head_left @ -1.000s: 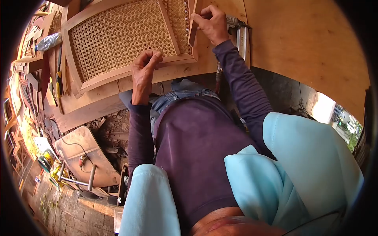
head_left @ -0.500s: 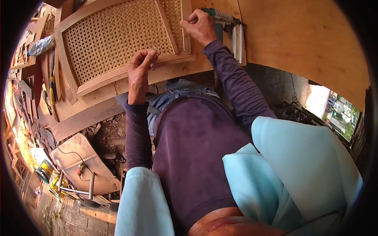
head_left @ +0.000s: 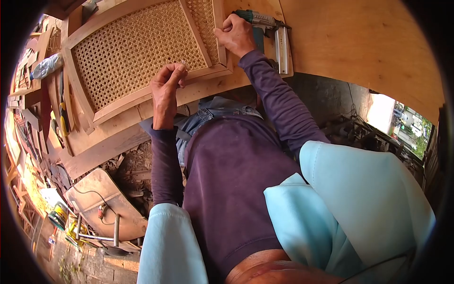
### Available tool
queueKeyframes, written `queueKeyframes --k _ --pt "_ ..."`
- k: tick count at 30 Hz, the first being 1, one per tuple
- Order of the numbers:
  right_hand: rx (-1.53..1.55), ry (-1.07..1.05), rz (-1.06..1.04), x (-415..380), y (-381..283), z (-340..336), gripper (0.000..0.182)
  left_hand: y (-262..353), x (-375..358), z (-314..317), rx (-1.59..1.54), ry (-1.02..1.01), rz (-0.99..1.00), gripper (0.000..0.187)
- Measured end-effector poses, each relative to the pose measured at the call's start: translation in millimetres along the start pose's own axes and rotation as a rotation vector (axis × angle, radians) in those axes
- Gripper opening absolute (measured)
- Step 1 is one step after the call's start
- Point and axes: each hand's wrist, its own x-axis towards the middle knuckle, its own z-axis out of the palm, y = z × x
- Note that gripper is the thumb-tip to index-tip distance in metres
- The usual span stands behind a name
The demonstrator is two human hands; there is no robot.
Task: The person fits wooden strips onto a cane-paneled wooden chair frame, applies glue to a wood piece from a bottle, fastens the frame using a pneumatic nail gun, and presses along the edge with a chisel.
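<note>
A wooden frame (head_left: 142, 96) with woven cane webbing (head_left: 137, 52) lies on the bench in front of me. My left hand (head_left: 165, 90) is over its near rail, thumb and forefinger pinched together. A small pale bit shows at those fingertips, too small to name. Over the frame's right rail is my right hand (head_left: 238, 35), fingers curled and thumb against the forefinger; whatever it may grip is hidden. Just beyond the right hand lies a green and grey nail gun (head_left: 265, 20) with a silver magazine, partly covered by the hand.
A plywood sheet (head_left: 350, 42) spreads to the right. Left of the frame are a plastic bottle (head_left: 46, 66), a yellow-and-black handled tool (head_left: 63, 118) and piled wood scraps. Below stands a board (head_left: 101, 203) with a cord on it, beside a yellow power tool (head_left: 73, 232).
The view has shifted slightly. Both hands keep nearly the same pinched poses over the frame, and the frame and nail gun stay where they were.
</note>
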Motion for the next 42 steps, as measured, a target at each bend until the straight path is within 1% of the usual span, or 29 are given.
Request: queueKeyframes --k 7,9,13,15,17,18,20,27,33,35,39,41,42 --pt "-0.003 0.032 -0.004 -6.2 0.2 6.1 0.03 -0.7 0.8 -0.6 0.025 -0.008 0.008 0.017" --pt "-0.033 0.095 -0.082 -8.2 3.0 10.4 0.031 0.2 0.9 0.0 0.024 -0.01 0.012 0.017" --pt "-0.065 0.159 -0.158 -13.3 9.0 17.1 0.034 2.5 -0.2 2.3 0.06 0.0 0.009 0.016" --pt "-0.049 0.148 -0.144 -12.5 3.3 12.5 0.034 3.6 -1.5 4.4 0.049 0.007 0.013 0.017" --pt "0.017 0.081 -0.073 -14.6 -7.4 3.3 0.032 2.6 1.5 4.1 0.047 0.002 0.028 0.018" --pt "0.023 0.102 -0.094 -16.5 -8.4 2.2 0.032 1.5 0.5 3.6 0.049 -0.004 0.027 0.019" --pt "0.054 0.058 -0.059 -16.1 -7.1 1.8 0.033 5.0 -1.0 6.9 0.08 0.002 0.006 0.015" --pt "0.002 0.033 -0.053 -17.9 -7.3 3.6 0.034 3.2 -0.7 6.1 0.075 0.004 0.038 0.019" --pt "-0.13 0.005 -0.065 -20.3 -19.7 1.4 0.039 0.8 -0.2 5.6 0.078 0.004 0.035 0.017" --pt "-0.198 0.059 -0.147 -19.9 -11.3 9.9 0.039 2.4 0.2 7.2 0.084 0.001 0.034 0.017" --pt "-0.227 0.086 -0.148 -21.5 -12.2 14.0 0.041 3.9 -0.7 8.4 0.083 0.011 0.023 0.016" --pt "-0.194 0.125 -0.179 -24.0 -16.0 11.6 0.053 2.8 -0.5 7.9 0.077 0.012 0.021 0.016" --pt "-0.193 0.123 -0.177 -25.3 -17.8 9.7 0.053 1.5 0.5 6.8 0.072 0.008 0.022 0.016"
